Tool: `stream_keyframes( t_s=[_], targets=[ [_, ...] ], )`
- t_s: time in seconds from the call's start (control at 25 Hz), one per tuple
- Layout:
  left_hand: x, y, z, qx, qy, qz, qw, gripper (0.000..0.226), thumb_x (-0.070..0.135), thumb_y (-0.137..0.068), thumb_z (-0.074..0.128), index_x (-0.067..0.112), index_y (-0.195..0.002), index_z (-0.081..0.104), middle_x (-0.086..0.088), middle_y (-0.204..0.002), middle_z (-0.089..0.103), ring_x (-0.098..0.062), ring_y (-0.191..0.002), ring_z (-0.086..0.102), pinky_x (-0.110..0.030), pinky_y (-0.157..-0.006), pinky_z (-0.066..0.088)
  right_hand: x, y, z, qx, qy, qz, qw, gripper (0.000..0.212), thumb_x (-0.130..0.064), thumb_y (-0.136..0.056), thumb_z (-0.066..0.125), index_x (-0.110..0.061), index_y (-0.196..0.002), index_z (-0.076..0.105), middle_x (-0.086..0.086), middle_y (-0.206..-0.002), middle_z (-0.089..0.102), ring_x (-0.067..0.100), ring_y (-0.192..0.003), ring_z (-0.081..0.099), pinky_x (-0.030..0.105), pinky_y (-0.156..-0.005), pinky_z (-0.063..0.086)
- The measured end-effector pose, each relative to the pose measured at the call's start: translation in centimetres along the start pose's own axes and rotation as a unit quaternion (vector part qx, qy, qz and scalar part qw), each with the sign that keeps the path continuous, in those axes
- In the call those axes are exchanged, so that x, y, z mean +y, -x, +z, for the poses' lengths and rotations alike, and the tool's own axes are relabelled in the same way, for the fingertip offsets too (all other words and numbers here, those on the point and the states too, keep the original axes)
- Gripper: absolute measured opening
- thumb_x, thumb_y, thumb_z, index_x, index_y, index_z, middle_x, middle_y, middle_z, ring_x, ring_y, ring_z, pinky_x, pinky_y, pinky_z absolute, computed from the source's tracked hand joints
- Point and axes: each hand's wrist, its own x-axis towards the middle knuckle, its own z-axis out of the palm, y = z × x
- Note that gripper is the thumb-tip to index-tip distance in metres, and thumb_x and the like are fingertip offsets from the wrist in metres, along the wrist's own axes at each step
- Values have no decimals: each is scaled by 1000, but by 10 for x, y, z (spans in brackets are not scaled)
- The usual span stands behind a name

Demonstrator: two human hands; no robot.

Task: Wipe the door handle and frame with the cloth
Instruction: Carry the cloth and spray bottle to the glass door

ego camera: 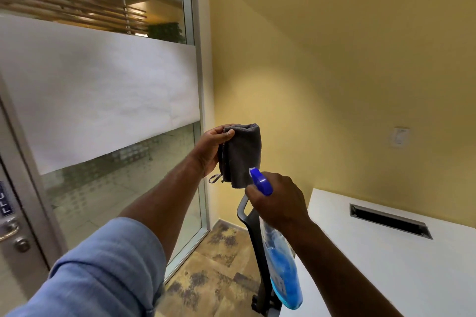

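My left hand (210, 148) holds a folded grey cloth (243, 153) upright in front of the yellow wall. My right hand (277, 202) grips a spray bottle (282, 265) of blue liquid, and its blue nozzle (260, 180) points at the lower edge of the cloth, almost touching it. The metal door handle (9, 231) with a round lock below it shows at the far left edge. The silver door frame (28, 162) rises beside it, well left of both hands.
A glass panel (116, 175) with a frosted band fills the left half. A dark upright handle of some floor tool (251, 226) stands below the hands. A white table (386, 260) with a cable slot lies at the right. A wall switch (400, 136) sits on the yellow wall.
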Motion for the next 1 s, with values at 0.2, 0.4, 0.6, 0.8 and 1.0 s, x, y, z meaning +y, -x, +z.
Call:
stream_keyframes(
  t_s=[0.2, 0.4, 0.6, 0.8, 1.0],
  targets=[
    [0, 8, -16, 21, 11, 3, 1000, 46, 30, -82, 68, 13, -125, 70, -11, -113, 71, -31, -111, 62, -44, -93, 53, -10, 9, 14, -31, 4, -12, 999, 24, -47, -78, 50, -31, -63, 41, -8, -53, 44, 10, -46, 44, 20, -52, 35],
    [-3, 8, -25, 31, 7, 8, 999, 39, 32, -84, 69, 16, -119, 73, -8, -110, 73, -29, -108, 64, -44, -92, 54, -2, 8, 18, -28, 7, 22, 999, 32, -34, -91, 64, -31, -68, 42, -8, -59, 48, 11, -53, 49, 19, -56, 38],
    [-5, 8, -30, 28, 5, 3, 1000, 35, 34, -84, 68, 18, -115, 73, -6, -107, 73, -29, -108, 63, -40, -87, 54, 10, 5, 10, -1, -10, 40, 999, 27, -32, -94, 63, -24, -70, 52, -5, -55, 49, 12, -51, 49, 21, -55, 40],
    [-11, 12, -30, 21, -10, -9, 1000, 41, 36, -84, 68, 16, -120, 71, -8, -112, 72, -29, -110, 65, -41, -90, 56, -1, -5, 4, 59, -61, 8, 996, 19, -45, -81, 53, -26, -80, 54, -11, -59, 51, 11, -52, 53, 14, -53, 39],
    [-17, 22, -45, 38, -22, -25, 999, 47, 35, -84, 69, 14, -126, 71, -9, -117, 73, -29, -113, 65, -42, -92, 56, -16, -15, 10, 61, -51, -50, 996, 19, -43, -83, 51, -32, -69, 46, -14, -54, 47, 7, -47, 49, 9, -49, 35]
  ],
)
